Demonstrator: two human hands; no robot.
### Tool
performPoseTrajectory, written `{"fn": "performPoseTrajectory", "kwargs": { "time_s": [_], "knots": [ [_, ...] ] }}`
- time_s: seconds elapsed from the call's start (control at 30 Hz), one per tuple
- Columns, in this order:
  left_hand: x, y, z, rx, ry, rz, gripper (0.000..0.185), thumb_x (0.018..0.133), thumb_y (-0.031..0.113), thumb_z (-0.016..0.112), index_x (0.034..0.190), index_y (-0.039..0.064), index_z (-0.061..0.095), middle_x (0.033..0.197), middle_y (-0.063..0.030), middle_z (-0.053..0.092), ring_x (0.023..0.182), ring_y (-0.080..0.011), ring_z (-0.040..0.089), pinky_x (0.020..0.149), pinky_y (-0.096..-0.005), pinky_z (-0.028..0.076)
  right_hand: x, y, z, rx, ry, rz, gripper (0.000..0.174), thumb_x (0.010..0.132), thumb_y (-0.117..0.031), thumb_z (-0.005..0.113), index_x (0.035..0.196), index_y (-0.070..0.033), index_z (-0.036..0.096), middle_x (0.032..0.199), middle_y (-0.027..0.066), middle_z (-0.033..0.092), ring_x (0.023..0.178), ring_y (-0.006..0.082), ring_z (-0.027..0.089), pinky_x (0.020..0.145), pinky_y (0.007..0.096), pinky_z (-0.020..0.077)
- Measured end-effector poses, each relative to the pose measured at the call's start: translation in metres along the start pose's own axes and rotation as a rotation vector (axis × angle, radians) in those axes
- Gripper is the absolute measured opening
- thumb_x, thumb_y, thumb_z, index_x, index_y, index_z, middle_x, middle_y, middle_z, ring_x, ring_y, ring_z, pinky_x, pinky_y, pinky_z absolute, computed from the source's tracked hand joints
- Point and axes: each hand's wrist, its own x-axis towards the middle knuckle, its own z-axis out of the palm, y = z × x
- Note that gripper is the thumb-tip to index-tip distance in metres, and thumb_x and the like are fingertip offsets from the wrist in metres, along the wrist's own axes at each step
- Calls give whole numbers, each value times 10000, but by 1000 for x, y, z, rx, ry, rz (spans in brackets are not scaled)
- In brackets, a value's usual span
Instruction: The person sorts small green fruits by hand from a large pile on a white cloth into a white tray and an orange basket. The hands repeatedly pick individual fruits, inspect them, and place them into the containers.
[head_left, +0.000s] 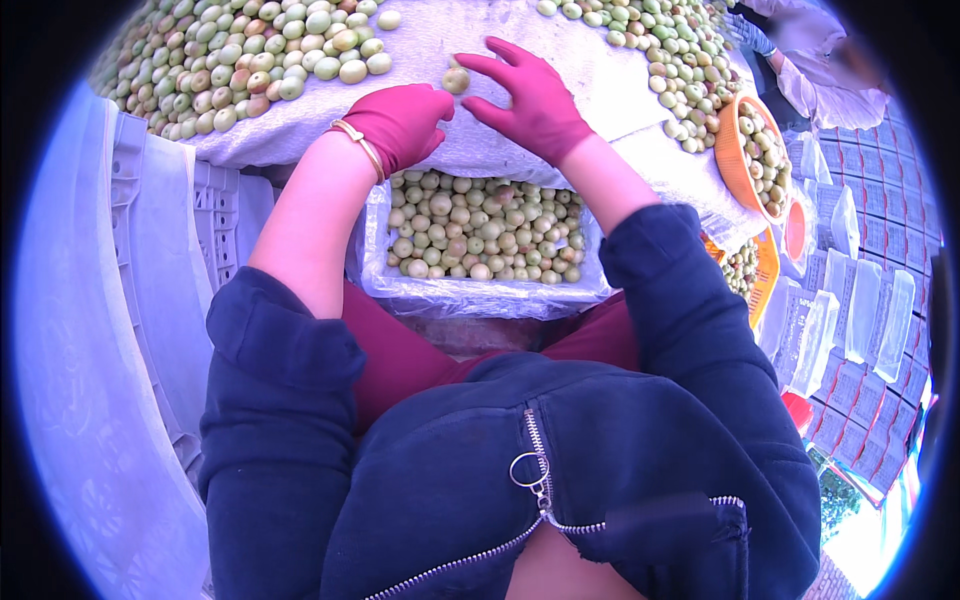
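Observation:
Both my hands wear thin magenta gloves and hover over a white woven cloth (480, 142). My left hand (401, 124) is half curled, knuckles up; whether its fingers hold anything is hidden. Spread fingers mark my right hand (525, 101), which holds nothing visible. One small green-brown round fruit (455, 80) lies between the two hands, close to the right fingertips. Below them, a plastic-lined crate (487, 289) in front of my lap holds many pale green fruits (475, 244), some with a reddish blush.
Fruit piles (255, 56) cover the cloth at the upper left and upper right. An orange basket (731, 150) of fruit and a yellow crate (766, 277) stand at the right. White plastic crates (127, 187) line the left. Another person (825, 75) is at the upper right.

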Motion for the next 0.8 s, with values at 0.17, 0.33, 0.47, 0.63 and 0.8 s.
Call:
{"fn": "performPoseTrajectory", "kwargs": {
  "time_s": [0.17,0.33,0.47,0.63,0.8],
  "knots": [
    [1,0,-12,90,-135,-94,168,866,183,682,1007,99,645,924,-118,691,882,-328,670,771,-417,532,44,-7,41,-334,-297,-154,384,874,-363,675,1240,-248,661,1343,104,573,1299,296,505,1135,538,317],
    [-9,-5,-14,27,-26,-77,209,887,212,671,1061,100,643,1019,-128,695,939,-333,670,803,-411,536,8,37,9,5,-220,235,341,852,-390,689,1113,-173,719,1181,126,637,1144,295,597,1036,432,456],
    [-6,-7,-10,26,6,-59,254,887,216,673,1108,98,636,1051,-139,691,977,-334,667,834,-410,537,-63,28,6,120,-23,217,325,824,-310,743,1118,-174,720,1234,133,622,1157,325,581,1017,432,473],
    [-5,-6,-9,19,17,-41,269,885,229,673,1119,103,634,1055,-137,690,973,-333,668,836,-413,535,-132,-11,15,272,-108,22,371,816,-168,736,1183,-186,688,1302,140,590,1222,341,548,1024,436,454],
    [-9,-3,-8,27,40,-32,273,884,230,673,1124,108,633,1052,-135,687,969,-333,667,837,-410,535,-178,-39,66,167,-551,-246,462,833,-232,700,1287,-243,612,1491,111,442,1400,341,401,1150,608,266]
  ]
}}
